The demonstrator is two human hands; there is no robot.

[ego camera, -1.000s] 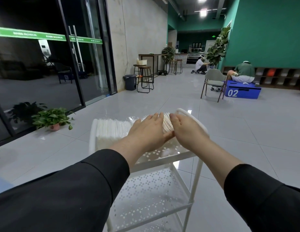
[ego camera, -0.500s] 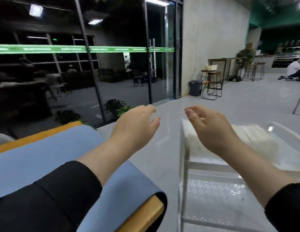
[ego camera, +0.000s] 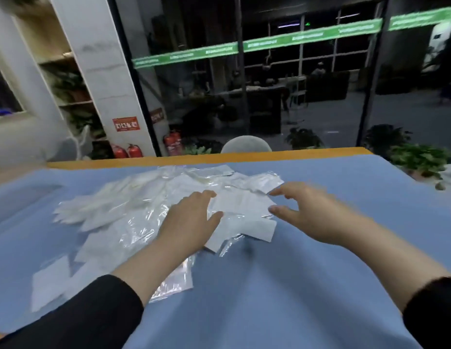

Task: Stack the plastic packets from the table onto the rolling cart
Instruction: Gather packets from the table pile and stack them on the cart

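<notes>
Ur left hand (ego camera: 191, 220) flat on packets (ego camera: 149, 210), right hand (ego camera: 312, 212) fingers spread, holding nothing, over table (ego camera: 320, 285).

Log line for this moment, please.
phase: reaching | left hand: open over packets | right hand: open, empty | table: packets scattered | cart: unseen

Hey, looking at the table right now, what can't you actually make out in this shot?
- Rolling cart: outside the head view.
- Packet count: the packets overlap, and motion blur smears the pile's left side.
- Packets under the left hand: covered by it and the forearm.
- Right hand: blurred; contact with the packets cannot be told.
</notes>
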